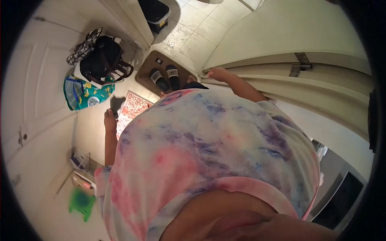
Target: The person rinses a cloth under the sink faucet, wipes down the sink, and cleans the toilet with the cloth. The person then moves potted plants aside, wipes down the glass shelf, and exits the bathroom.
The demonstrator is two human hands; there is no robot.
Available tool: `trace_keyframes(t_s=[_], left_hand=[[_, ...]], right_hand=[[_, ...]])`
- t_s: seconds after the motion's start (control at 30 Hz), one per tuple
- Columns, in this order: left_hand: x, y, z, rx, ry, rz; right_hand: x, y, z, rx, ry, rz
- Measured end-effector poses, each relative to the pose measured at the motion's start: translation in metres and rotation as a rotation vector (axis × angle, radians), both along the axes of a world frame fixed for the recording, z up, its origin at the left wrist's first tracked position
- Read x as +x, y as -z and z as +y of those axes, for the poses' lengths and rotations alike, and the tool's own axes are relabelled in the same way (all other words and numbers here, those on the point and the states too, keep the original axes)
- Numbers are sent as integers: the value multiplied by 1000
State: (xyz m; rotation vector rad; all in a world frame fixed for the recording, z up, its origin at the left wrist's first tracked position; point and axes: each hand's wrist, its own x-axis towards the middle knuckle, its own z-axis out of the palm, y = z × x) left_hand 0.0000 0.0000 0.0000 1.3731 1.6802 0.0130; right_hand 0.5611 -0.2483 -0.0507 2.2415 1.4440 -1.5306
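Note:
My left hand point(109, 119) hangs low at the left of my tie-dye shirt point(217, 136), its fingers curled. Right beside it is a dark grey shape point(117, 105), perhaps cloth; how it meets the fingers is too small to tell. My right hand point(219, 74) reaches forward at the edge of a pale door point(281, 40), fingers loosely stretched and nothing visible in them. Ahead of me, black slides with light straps point(172, 73) lie on a brown mat point(146, 70). A red and white patterned rug point(133, 106) is partly hidden by my shirt.
A black bag point(100, 60) and a teal patterned bag point(90, 95) are at the left by a white door point(32, 92). A dark bin point(155, 14) stands beyond the doorway on the tiles point(197, 20). Lower left is a green bag point(81, 203); lower right, a dark screen point(339, 203).

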Motion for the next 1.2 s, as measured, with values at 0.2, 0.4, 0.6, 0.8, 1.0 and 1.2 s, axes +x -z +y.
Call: trace_keyframes(t_s=[0.2, 0.4, 0.6, 0.8, 1.0, 1.2], left_hand=[[117, -37, 122, 93, -128, -347], [209, -23, 147, 8, -100, -497], [311, -51, 177, 279, 368, -247], [394, -106, 189, 189, 239, -430], [418, -119, 224, -90, -158, -788], [442, -143, 273, 129, 275, -545]], right_hand=[[23, -2, 55, 112, 324, -17], [51, 21, 117, 17, -89, -92], [139, 17, 248, 103, -229, -133], [204, -20, 352, 235, -71, -77], [211, -36, 403, 313, 205, 160], [235, -34, 438, 384, 192, 18]])
